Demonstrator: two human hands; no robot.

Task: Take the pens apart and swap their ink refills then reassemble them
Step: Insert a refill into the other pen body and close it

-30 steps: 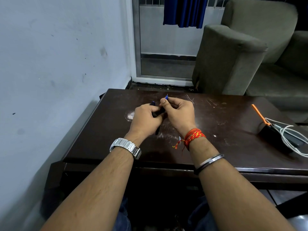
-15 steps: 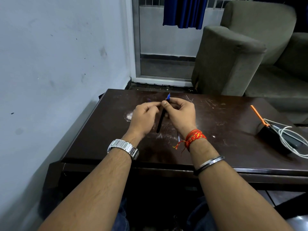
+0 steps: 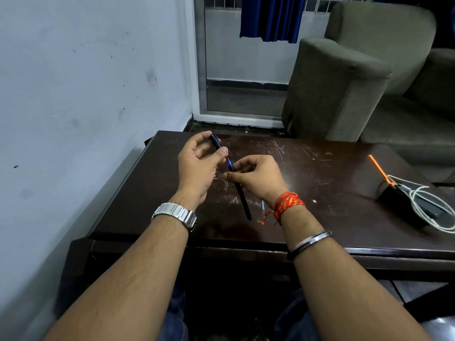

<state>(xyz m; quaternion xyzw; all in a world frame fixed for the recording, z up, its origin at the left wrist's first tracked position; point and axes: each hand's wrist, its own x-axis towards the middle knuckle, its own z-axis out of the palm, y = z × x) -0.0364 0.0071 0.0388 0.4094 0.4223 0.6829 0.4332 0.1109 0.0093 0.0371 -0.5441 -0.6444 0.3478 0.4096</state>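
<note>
pen barrel pinched in right hand at frame centre, cap clamped in left hand fingers just above-left; best park cap, then unscrew blue tip squarely.

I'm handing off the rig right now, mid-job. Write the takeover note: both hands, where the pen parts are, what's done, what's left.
Left hand: pinches the dark cap between thumb and fingers, held above the table.
Right hand: grips the pen barrel near its blue tip, which points up toward the cap. The two are apart.
A small pale piece lies on the table by the right wrist; I cannot tell what it is.
Done: this pen's cap is off.
Left: pull its refill, open the other pen (not clearly in view), swap refills, reassemble both.
</note>
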